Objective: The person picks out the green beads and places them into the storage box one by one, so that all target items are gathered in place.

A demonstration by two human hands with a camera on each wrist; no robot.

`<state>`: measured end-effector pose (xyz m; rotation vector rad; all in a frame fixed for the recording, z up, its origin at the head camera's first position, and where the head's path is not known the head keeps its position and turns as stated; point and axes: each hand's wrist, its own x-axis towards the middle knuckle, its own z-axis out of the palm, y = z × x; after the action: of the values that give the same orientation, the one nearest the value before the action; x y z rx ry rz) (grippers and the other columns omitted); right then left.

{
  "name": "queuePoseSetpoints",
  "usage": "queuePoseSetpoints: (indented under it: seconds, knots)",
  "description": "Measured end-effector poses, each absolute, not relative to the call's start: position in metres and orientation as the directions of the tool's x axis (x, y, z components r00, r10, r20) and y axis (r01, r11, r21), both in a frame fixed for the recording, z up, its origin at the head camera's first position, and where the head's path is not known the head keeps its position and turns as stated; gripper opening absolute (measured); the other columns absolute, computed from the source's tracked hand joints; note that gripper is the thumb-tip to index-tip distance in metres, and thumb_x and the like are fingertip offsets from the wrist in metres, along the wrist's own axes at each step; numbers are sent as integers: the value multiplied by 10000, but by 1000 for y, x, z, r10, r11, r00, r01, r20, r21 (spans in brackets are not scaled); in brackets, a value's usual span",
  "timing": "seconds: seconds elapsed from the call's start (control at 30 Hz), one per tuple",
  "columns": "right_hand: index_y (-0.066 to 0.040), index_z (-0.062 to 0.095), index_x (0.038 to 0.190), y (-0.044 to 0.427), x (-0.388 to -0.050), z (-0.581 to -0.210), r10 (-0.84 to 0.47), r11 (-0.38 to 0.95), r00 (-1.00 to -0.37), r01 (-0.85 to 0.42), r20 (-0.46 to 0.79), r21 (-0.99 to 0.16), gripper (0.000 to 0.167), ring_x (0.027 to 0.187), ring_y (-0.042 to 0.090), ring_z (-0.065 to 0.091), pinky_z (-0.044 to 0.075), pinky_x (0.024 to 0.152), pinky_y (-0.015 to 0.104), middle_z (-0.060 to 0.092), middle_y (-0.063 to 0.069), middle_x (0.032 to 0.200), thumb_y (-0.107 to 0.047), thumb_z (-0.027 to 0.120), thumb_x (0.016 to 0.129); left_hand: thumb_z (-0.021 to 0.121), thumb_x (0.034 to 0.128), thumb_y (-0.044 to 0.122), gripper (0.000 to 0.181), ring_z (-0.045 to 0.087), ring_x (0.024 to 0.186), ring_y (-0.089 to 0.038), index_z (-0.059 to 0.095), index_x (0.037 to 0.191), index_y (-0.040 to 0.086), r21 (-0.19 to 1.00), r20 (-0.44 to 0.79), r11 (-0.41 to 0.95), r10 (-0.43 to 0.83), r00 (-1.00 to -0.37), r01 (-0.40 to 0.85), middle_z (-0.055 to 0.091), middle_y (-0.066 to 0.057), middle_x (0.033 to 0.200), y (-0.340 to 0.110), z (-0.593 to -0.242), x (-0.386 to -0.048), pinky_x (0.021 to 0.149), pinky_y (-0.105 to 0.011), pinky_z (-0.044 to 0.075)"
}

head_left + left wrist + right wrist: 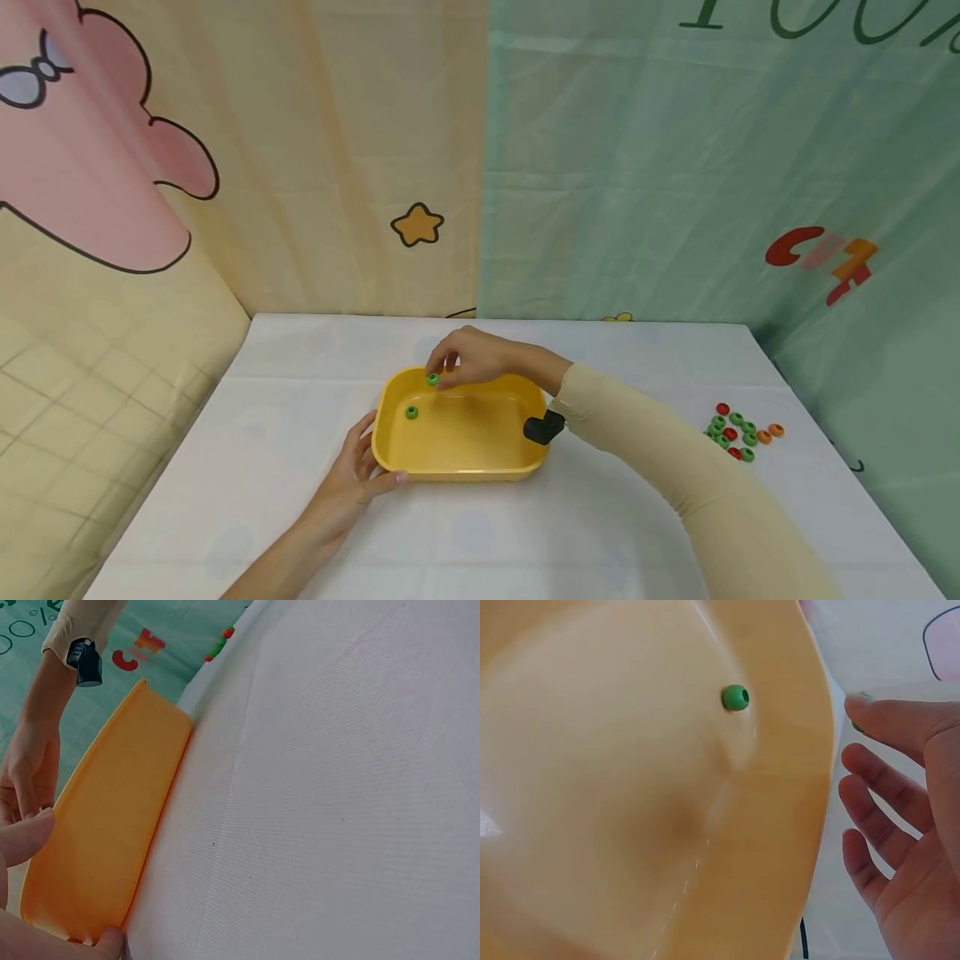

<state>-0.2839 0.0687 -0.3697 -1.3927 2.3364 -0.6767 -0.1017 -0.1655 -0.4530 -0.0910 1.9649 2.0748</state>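
Note:
A yellow plastic tray [468,476] with raised walls and rounded corners stands on the white-covered table. My left hand [347,485] grips its near left corner, the thumb along the front wall. Above the tray's far left side, my right hand [480,357] pinches a green bead [432,380] between thumb and fingertips. In the right wrist view most of that bead hides behind the thumb, and the other fingers are loosely bent. A second green bead [736,697] with a hole through it lies on the tray floor near the left wall.
To the right on the table lies a loose group of beads: several green beads [748,427], red beads [722,408] and orange beads [776,430]. The right forearm's sleeve partly covers this group's near edge. Printed cloth [615,167] hangs behind the table.

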Motion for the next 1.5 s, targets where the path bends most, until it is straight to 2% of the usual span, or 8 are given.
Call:
queuePoseSetpoints:
  seconds: [0.17, 0.27, 0.4, 0.7, 0.83, 1.03, 1.3, 1.5]
  knots:
    - [-27, 746, 1220, 64, -286, -369, -891, 399, -453, -736, -40, -547, 286, 961, 160, 666, 530, 865, 196, 740, 56, 1097, -142, 757, 959, 813, 878, 38, 1047, 248, 1519, -349, 131, 1644, 247, 969, -235, -33, 156, -959, -243, 207, -131, 1668, -166, -453, -101, 1194, -529, 278]
    - [-16, 739, 1231, 68, -286, -368, -889, 399, -456, -738, -34, -544, 292, 961, 160, 670, 548, 887, 249, 739, 100, 1112, -137, 749, 964, 815, 874, 35, 1042, 254, 1517, -342, 143, 1639, 256, 969, -236, -37, 153, -959, -245, 213, -123, 1666, -165, -453, -101, 1193, -520, 283]
    - [-23, 748, 1217, 78, -284, -365, -878, 411, -479, -728, -22, -548, 277, 950, 129, 665, 562, 905, 325, 741, 104, 1124, -137, 751, 964, 817, 867, 28, 1042, 250, 1518, -335, 153, 1636, 258, 968, -237, -43, 154, -959, -246, 218, -124, 1663, -165, -454, -102, 1193, -503, 283]
    - [-22, 753, 1203, 101, -275, -362, -856, 420, -517, -687, -7, -593, 269, 947, 107, 653, 565, 929, 381, 739, 81, 1134, -130, 762, 957, 806, 869, 9, 1045, 252, 1515, -344, 144, 1642, 247, 968, -236, -51, 152, -960, -246, 228, -141, 1653, -164, -455, -102, 1195, -515, 283]
    - [-31, 755, 1193, 111, -269, -363, -842, 429, -540, -671, 1, -604, 264, 956, 110, 650, 565, 916, 342, 741, 59, 1111, -131, 768, 950, 806, 868, 9, 1046, 263, 1510, -340, 143, 1641, 249, 969, -232, -48, 151, -961, -242, 233, -138, 1650, -164, -455, -102, 1191, -516, 292]
    - [7, 740, 1187, 124, -262, -367, -826, 436, -563, -644, 3, -629, 282, 949, 129, 643, 571, 892, 327, 738, 125, 1134, -133, 773, 945, 819, 862, 25, 1060, 271, 1507, -337, 138, 1644, 245, 969, -236, -36, 142, -961, -243, 232, -132, 1653, -164, -455, -102, 1186, -508, 300]
    - [-18, 749, 1170, 142, -254, -376, -792, 479, -610, -616, -7, -625, 268, 928, 115, 631, 570, 891, 410, 743, 76, 1100, -160, 779, 945, 827, 854, 28, 1044, 281, 1506, -316, 172, 1633, 264, 969, -236, -46, 138, -962, -245, 257, -109, 1645, -164, -456, -103, 1190, -499, 295]
    - [-78, 759, 1139, 156, -245, -382, -779, 488, -627, -601, -5, -632, 213, 920, 99, 633, 568, 878, 427, 736, -34, 1050, -155, 782, 941, 806, 869, 8, 1040, 259, 1514, -344, 151, 1641, 245, 971, -225, -46, 149, -963, -234, 235, -136, 1651, -165, -454, -101, 1191, -520, 287]
